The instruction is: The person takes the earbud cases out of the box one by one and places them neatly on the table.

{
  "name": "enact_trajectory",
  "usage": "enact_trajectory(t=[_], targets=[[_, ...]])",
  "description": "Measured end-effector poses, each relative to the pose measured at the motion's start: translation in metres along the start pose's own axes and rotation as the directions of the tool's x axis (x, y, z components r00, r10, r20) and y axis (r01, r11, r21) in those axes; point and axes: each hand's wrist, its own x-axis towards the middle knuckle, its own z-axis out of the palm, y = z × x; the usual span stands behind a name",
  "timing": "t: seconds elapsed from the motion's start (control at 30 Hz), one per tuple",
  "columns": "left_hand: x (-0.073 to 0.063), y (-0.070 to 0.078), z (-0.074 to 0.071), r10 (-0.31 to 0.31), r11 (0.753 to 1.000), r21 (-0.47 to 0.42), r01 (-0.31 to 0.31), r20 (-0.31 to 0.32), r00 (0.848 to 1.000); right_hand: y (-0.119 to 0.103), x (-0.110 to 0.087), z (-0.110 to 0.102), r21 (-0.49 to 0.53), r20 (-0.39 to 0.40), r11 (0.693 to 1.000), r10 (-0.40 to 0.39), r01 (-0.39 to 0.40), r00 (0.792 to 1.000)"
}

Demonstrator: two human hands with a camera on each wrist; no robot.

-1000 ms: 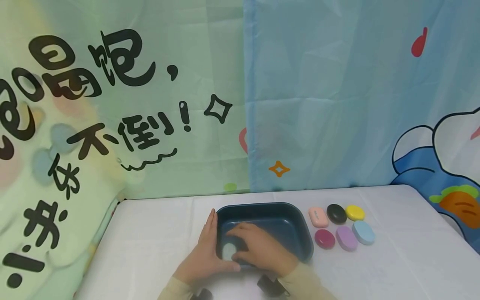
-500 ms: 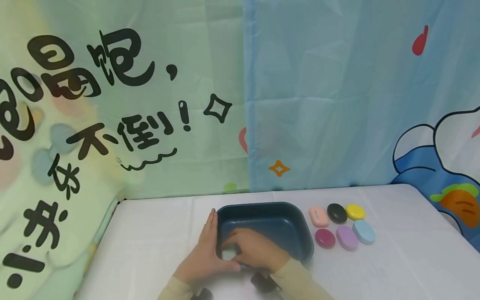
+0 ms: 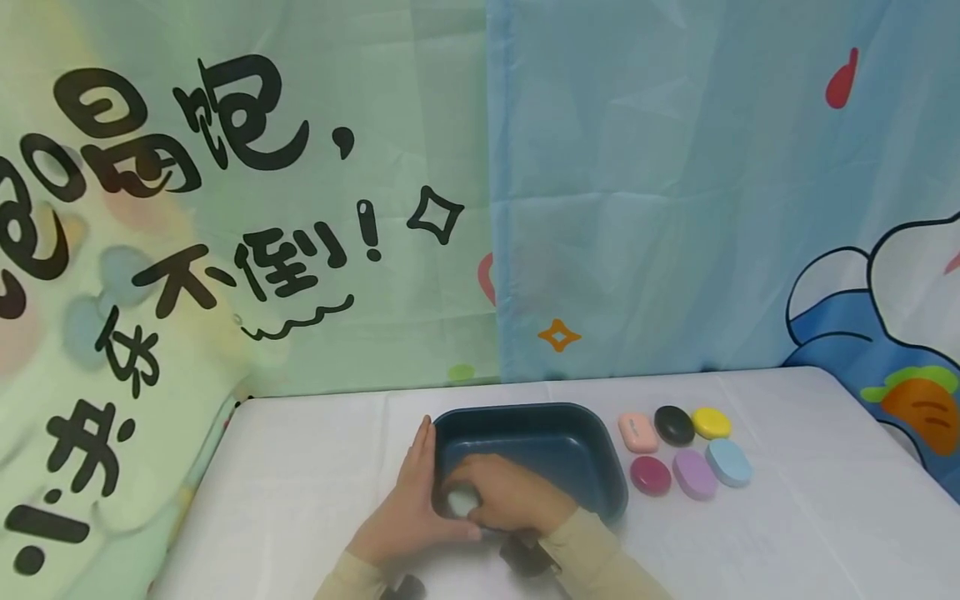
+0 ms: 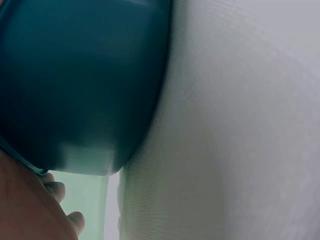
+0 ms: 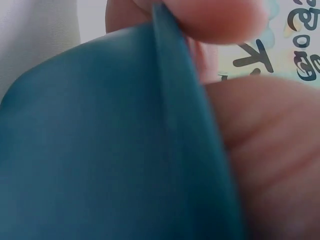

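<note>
A dark blue rectangular tray [image 3: 558, 458] stands on the white-covered table. My left hand [image 3: 412, 500] lies along its left end, fingers extended up the outer wall and thumb along the front rim. Inside the tray's front left corner, my right hand [image 3: 510, 496] curls its fingers and thumb around a pale, round, smooth piece [image 3: 462, 501]. The right hand partly hides this piece. In the left wrist view the tray's outer wall [image 4: 80, 85] fills the upper left, with fingertips [image 4: 76, 220] below it. The right wrist view shows the tray's wall [image 5: 100, 135] up close.
Right of the tray lie several small rounded pieces: a pink one [image 3: 638, 433], a black one [image 3: 673, 426], a yellow one [image 3: 711, 422], a magenta one [image 3: 650, 476], a purple one [image 3: 695, 475] and a light blue one [image 3: 728, 463]. A printed curtain [image 3: 637, 208] hangs behind.
My right hand has shifted slightly left and down into the tray's corner, its fingers closing round the pale piece. The left hand and the tray stay put.
</note>
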Motion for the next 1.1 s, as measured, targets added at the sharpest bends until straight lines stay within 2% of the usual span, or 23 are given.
enact_trajectory(t=[0.3, 0.47, 0.83, 1.1], targets=[[-0.001, 0.000, 0.001, 0.003, 1.000, -0.009, -0.003, 0.003, 1.000, 0.000, 0.003, 0.003, 0.004, -0.011, 1.000, 0.031, -0.031, 0.999], [-0.002, 0.000, 0.001, 0.014, 1.000, -0.002, -0.014, 0.001, 1.000, 0.001, 0.002, 0.002, 0.002, -0.025, 1.000, 0.018, -0.018, 1.000], [-0.002, -0.001, 0.000, 0.015, 1.000, -0.009, -0.015, -0.003, 1.000, 0.004, -0.009, -0.004, 0.020, -0.106, 1.000, 0.023, -0.021, 0.994], [-0.001, 0.003, -0.001, 0.003, 1.000, -0.004, -0.003, 0.007, 1.000, 0.005, -0.020, -0.010, -0.018, -0.166, 0.998, 0.052, -0.056, 0.985]])
